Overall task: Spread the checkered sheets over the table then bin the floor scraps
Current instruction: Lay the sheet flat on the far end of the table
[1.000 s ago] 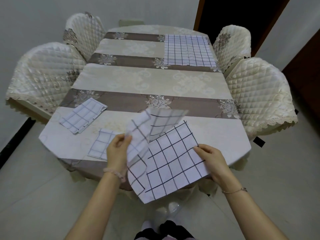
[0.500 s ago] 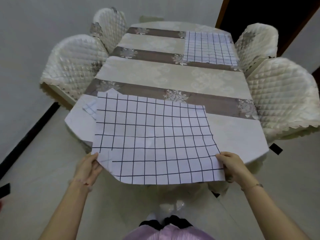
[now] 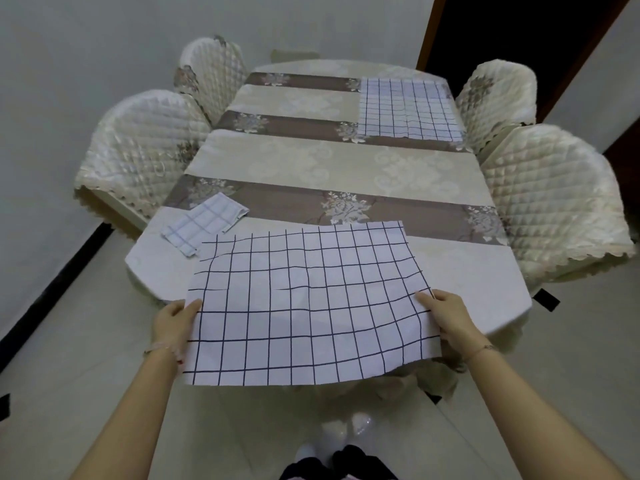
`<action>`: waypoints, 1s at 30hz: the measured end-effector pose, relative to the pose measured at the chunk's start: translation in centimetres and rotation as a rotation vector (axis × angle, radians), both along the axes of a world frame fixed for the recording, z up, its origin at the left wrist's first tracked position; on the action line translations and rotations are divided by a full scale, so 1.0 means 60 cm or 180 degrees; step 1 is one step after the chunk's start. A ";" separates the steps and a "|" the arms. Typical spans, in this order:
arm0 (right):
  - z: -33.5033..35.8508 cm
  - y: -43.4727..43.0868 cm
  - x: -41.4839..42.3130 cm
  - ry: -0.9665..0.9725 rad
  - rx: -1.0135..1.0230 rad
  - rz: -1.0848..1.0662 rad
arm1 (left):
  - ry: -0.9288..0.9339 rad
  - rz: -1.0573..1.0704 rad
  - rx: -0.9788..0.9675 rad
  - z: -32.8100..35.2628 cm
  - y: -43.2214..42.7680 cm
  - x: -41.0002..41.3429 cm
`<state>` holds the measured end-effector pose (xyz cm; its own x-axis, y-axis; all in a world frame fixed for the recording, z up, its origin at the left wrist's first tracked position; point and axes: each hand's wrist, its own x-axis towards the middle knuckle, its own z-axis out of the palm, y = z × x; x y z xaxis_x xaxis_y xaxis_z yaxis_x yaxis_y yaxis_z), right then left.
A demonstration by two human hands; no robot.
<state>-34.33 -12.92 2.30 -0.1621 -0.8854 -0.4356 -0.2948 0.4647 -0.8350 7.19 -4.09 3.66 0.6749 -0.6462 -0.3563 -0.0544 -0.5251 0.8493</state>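
I hold an unfolded white checkered sheet [image 3: 304,299] over the near end of the table [image 3: 346,168]. My left hand [image 3: 175,322] grips its near left edge and my right hand [image 3: 450,317] grips its near right edge. The sheet's far part lies on the tablecloth while its near part hangs past the table edge. A folded checkered sheet [image 3: 204,223] lies at the near left corner of the table. Another checkered sheet [image 3: 407,110] is spread flat at the far right. Dark scraps [image 3: 545,299] lie on the floor.
Two quilted cream chairs [image 3: 145,147] stand along the left side and two more chairs [image 3: 550,188] along the right. A dark doorway [image 3: 512,39] opens at the far right. Another dark scrap [image 3: 4,407] lies on the pale floor at the left.
The sheet went from half folded between my hands to fully open. It has since come lower and flatter over the near end of the table, with my hands wider apart.
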 end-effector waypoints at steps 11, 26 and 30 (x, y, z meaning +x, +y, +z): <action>0.056 0.115 -0.099 -0.0231 -0.0549 -0.1016 | 0.0173 -0.0792 -0.1032 0.077 -0.020 -0.080; 0.009 0.543 -0.322 -0.0279 -0.0478 -0.3253 | 0.0524 -0.3072 -0.0606 0.024 0.011 -0.476; -0.036 0.634 -0.376 -0.0411 -0.0357 -0.3589 | 0.0536 -0.3472 -0.0333 -0.007 0.053 -0.590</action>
<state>-56.89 25.14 0.14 -0.8497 -0.2989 -0.4343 0.3344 0.3313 -0.8823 -28.19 -0.90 3.26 -0.3266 -0.8966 -0.2989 -0.3237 -0.1911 0.9267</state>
